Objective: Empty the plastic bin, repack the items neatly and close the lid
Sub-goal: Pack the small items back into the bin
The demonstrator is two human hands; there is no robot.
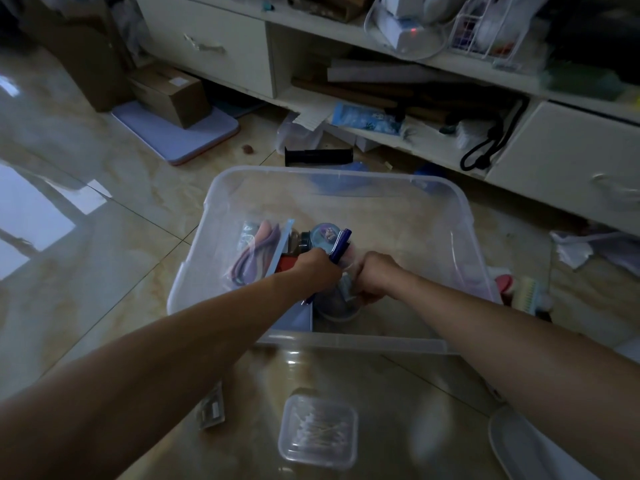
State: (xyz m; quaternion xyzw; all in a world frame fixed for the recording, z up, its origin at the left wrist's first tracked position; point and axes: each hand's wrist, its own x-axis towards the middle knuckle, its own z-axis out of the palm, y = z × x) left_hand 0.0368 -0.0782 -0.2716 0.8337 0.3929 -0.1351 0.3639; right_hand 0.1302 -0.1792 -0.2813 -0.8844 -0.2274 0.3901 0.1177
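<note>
A clear plastic bin (464, 216) stands open on the tiled floor. Both my hands are inside it near the front. My left hand (317, 268) is closed around dark blue pens (341, 244). My right hand (375, 277) grips a clear cup-like container (341, 308) beside them. At the bin's left lie a bag of purple bands (254, 251), a dark jar (304, 239) and a round blue item (325, 232). The bin's right half is bare.
A small clear box of cotton swabs (318, 431) and a small packet (211, 410) lie on the floor in front of the bin. A brush (528, 292) and red item sit at its right. A cluttered white cabinet (571, 161) stands behind; a pale lid edge (519, 448) at bottom right.
</note>
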